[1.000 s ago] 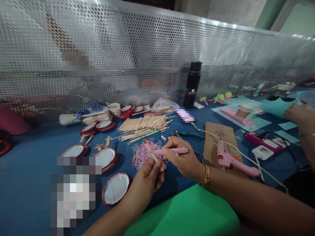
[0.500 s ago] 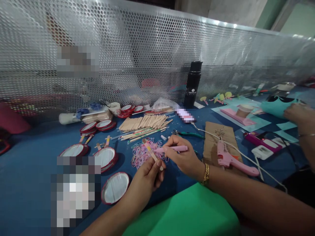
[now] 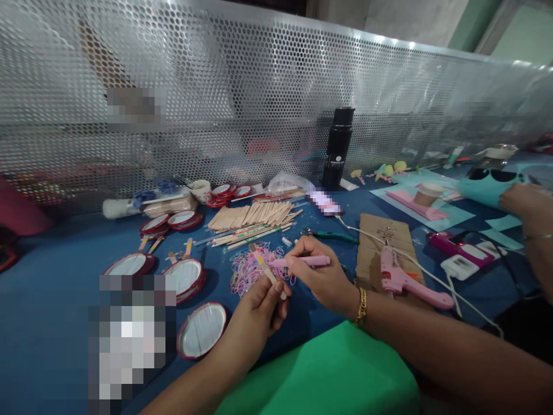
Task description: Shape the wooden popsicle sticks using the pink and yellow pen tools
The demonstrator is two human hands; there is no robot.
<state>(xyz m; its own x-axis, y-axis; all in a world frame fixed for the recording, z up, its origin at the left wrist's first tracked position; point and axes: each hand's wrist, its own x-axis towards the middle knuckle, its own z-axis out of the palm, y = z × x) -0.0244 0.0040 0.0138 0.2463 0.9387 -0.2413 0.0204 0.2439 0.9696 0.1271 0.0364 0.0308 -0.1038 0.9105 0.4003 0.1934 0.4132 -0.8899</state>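
My left hand (image 3: 264,302) pinches the lower end of a flat wooden stick (image 3: 266,270), which has a brown tip and a yellow band. My right hand (image 3: 317,274) grips a pink marker (image 3: 309,261), its tip end at the side of the stick. Beneath and behind the stick lies a pile of pink and purple rubber bands (image 3: 242,271). Several round red-rimmed tins with pale insides sit left of my hands, the nearest tin (image 3: 202,329) beside my left forearm. Plain wooden sticks (image 3: 250,215) are heaped behind the bands.
A black bottle (image 3: 339,147) stands before the perforated metal screen (image 3: 194,86). On the right are a pink glue gun (image 3: 400,279) on cardboard (image 3: 369,239), a white cable and a power strip (image 3: 460,248). Another person's hand (image 3: 516,199) holds teal paper. Green material (image 3: 328,374) lies in front.
The other person's hand and teal paper at the right have shifted slightly. My hands, the stick and the marker stay almost still.
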